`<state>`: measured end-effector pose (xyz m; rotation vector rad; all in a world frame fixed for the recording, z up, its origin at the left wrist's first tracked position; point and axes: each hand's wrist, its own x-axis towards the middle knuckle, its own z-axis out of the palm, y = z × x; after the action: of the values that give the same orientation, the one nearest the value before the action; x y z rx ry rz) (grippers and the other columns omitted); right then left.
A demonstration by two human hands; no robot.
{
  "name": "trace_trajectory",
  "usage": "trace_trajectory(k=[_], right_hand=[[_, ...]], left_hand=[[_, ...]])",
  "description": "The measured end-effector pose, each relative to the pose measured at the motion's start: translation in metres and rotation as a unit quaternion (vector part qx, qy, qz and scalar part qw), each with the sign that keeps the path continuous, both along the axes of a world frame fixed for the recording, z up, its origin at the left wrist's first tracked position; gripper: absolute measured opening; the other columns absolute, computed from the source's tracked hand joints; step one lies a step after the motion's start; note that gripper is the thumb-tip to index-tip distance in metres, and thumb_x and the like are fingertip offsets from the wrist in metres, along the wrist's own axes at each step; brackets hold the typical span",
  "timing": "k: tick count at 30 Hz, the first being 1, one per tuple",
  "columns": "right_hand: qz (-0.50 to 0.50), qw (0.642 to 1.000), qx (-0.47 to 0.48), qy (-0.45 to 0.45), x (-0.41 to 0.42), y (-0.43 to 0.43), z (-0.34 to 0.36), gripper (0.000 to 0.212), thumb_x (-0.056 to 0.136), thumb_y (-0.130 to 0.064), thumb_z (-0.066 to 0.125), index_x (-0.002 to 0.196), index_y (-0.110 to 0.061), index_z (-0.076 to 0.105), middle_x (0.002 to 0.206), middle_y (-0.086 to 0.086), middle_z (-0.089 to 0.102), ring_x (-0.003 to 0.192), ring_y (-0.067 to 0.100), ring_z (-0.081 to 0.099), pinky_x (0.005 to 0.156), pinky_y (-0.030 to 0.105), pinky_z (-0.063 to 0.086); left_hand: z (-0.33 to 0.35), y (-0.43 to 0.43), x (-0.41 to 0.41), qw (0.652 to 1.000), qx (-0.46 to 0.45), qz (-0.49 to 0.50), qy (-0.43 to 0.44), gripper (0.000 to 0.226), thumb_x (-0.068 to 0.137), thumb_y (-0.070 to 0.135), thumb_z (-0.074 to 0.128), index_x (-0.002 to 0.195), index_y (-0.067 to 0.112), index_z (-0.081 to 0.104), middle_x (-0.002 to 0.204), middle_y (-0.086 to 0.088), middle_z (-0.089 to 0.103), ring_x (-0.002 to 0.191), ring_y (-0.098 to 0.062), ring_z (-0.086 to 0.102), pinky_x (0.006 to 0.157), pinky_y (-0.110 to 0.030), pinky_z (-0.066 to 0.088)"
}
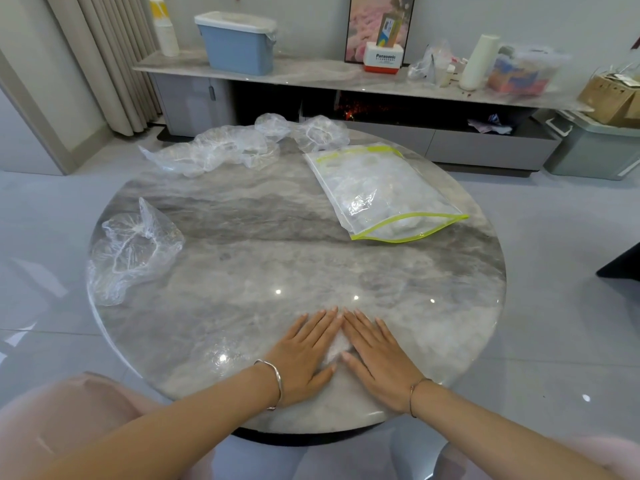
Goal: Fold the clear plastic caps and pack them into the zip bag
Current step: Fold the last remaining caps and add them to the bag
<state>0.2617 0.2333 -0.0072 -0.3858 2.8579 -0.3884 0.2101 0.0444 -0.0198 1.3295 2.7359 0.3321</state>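
The round grey-white marble table (277,216) fills the middle of the view. On its far right part lies the clear zip bag with yellow-green edges (384,192), flat, with crumpled clear plastic already inside it. Along the far edge there is a loose heap of clear plastic caps (214,150), well apart from both hands. One more crumpled clear cap (135,251) lies alone at the left edge of the table.

At the near edge, a flattened clear plastic cap (337,348) is under both hands. A whitish part of it shows in the gap between the two thumbs and forefingers. The left hand (304,355) and the right hand (377,358) lie palm down on it, side by side, with the fingertips almost touching. All fingers are straight and a little spread, pressing flat and gripping nothing. Both forearms come in from the near edge and angle toward each other. A silver bangle (275,382) is on the left wrist, and a thin bracelet (414,393) on the right.
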Motion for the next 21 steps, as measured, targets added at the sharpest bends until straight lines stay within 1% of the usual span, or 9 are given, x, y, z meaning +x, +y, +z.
trace_trajectory(k=[2, 3, 5, 7, 9, 11, 13, 17, 21], right_hand=[[0.000, 1.000, -0.027, -0.009, -0.001, 0.004, 0.002, 0.056, 0.097, -0.053, 0.011, 0.141, -0.033, -0.016, 0.151, -0.020, -0.020, 0.138, -0.006, -0.024, 0.114, 0.025, -0.019], [-0.005, 0.999, -0.048, -0.003, -0.002, 0.008, 0.004, 0.053, 0.100, -0.046, 0.017, 0.142, -0.032, -0.012, 0.152, -0.020, -0.016, 0.139, -0.005, -0.021, 0.114, 0.025, -0.018], [-0.023, 0.994, -0.097, 0.046, -0.002, 0.014, 0.007, 0.057, 0.095, -0.041, 0.020, 0.148, -0.028, 0.002, 0.154, -0.018, -0.005, 0.141, -0.005, -0.012, 0.115, 0.024, -0.015], [-0.030, 0.983, -0.136, 0.116, 0.001, 0.019, 0.014, 0.059, 0.090, -0.039, 0.028, 0.147, -0.024, 0.026, 0.154, -0.016, 0.015, 0.141, -0.006, 0.005, 0.117, 0.025, -0.008], [-0.006, 0.978, -0.139, 0.157, 0.007, 0.021, 0.018, 0.050, 0.091, -0.043, 0.042, 0.138, -0.026, 0.042, 0.144, -0.017, 0.033, 0.135, -0.005, 0.023, 0.116, 0.021, 0.002], [0.033, 0.981, -0.119, 0.148, 0.015, 0.021, 0.018, 0.053, 0.086, -0.054, 0.053, 0.133, -0.029, 0.046, 0.138, -0.016, 0.041, 0.126, -0.001, 0.033, 0.112, 0.016, 0.008], [0.063, 0.985, -0.085, 0.137, 0.018, 0.020, 0.012, 0.056, 0.083, -0.057, 0.057, 0.130, -0.028, 0.049, 0.134, -0.013, 0.045, 0.120, 0.001, 0.039, 0.110, 0.015, 0.013], [0.062, 0.980, -0.060, 0.180, 0.014, 0.020, 0.003, 0.034, 0.083, -0.041, 0.057, 0.111, -0.022, 0.059, 0.116, -0.008, 0.058, 0.101, 0.009, 0.055, 0.101, 0.017, 0.029], [0.032, 0.977, -0.082, 0.196, 0.008, 0.018, 0.004, 0.019, 0.083, -0.032, 0.052, 0.092, -0.021, 0.064, 0.097, -0.011, 0.063, 0.085, 0.005, 0.055, 0.084, 0.017, 0.040]], left_hand=[[0.010, -0.005, -0.003, 0.998, 0.019, -0.044, -0.035, 0.071, 0.091, 0.045, 0.030, 0.150, 0.010, 0.014, 0.157, -0.004, 0.013, 0.143, -0.018, 0.016, 0.115, -0.029, 0.004], [0.016, -0.005, -0.003, 0.997, 0.029, -0.050, -0.051, 0.071, 0.086, 0.043, 0.031, 0.148, 0.010, 0.021, 0.156, -0.003, 0.018, 0.140, -0.016, 0.021, 0.114, -0.026, 0.008], [0.028, -0.006, 0.000, 0.995, 0.049, -0.047, -0.078, 0.067, 0.079, 0.042, 0.027, 0.140, 0.013, 0.034, 0.150, -0.001, 0.026, 0.132, -0.015, 0.030, 0.110, -0.023, 0.018], [0.032, -0.006, 0.001, 0.995, 0.050, -0.052, -0.072, 0.066, 0.079, 0.042, 0.021, 0.135, 0.016, 0.041, 0.144, 0.000, 0.032, 0.125, -0.016, 0.035, 0.106, -0.025, 0.023], [0.029, -0.006, 0.000, 0.996, 0.034, -0.057, -0.057, 0.064, 0.082, 0.043, 0.019, 0.136, 0.019, 0.042, 0.139, 0.000, 0.038, 0.121, -0.017, 0.036, 0.104, -0.029, 0.028], [0.024, -0.005, -0.002, 0.997, 0.033, -0.057, -0.049, 0.062, 0.083, 0.041, 0.021, 0.138, 0.020, 0.041, 0.136, -0.001, 0.041, 0.119, -0.018, 0.037, 0.104, -0.032, 0.030], [0.022, -0.005, -0.003, 0.997, 0.029, -0.058, -0.045, 0.066, 0.081, 0.039, 0.019, 0.141, 0.021, 0.037, 0.137, 0.000, 0.039, 0.121, -0.017, 0.035, 0.104, -0.028, 0.026], [0.025, -0.005, -0.009, 0.994, 0.040, -0.031, -0.092, 0.061, 0.074, 0.023, 0.028, 0.134, 0.018, 0.039, 0.129, 0.000, 0.044, 0.119, -0.015, 0.037, 0.105, -0.027, 0.028], [0.027, -0.008, -0.018, 0.987, 0.062, -0.014, -0.146, 0.064, 0.070, 0.002, 0.039, 0.129, 0.025, 0.042, 0.125, 0.007, 0.049, 0.116, -0.012, 0.040, 0.103, -0.024, 0.030]])
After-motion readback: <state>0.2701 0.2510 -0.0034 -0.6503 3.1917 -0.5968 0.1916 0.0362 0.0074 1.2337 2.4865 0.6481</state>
